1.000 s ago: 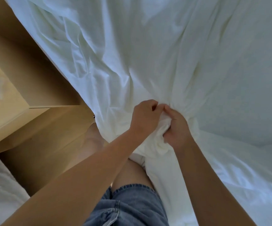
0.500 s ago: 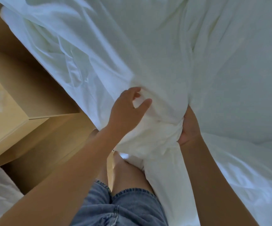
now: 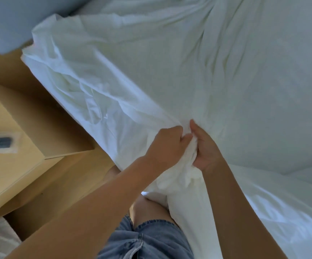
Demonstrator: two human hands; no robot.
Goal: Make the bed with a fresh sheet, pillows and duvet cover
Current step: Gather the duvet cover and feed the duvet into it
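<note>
Fisting a wad of sheet (image 3: 188, 62) with left hand (image 3: 167, 144), curling right hand (image 3: 206, 148) round the same bunch, at its edge by nightstand (image 3: 16, 156). Judging it early: only spreading creased sheet, leaving tucking and the rest.

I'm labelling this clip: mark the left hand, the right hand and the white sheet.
left hand (image 3: 167, 146), head view, back of the hand.
right hand (image 3: 206, 150), head view, middle of the hand.
white sheet (image 3: 226, 71), head view, flat stretch on the bed.

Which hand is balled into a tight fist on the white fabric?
The left hand, fingers fully curled into the white fabric; the right hand grips it too, but with one digit extended.
</note>
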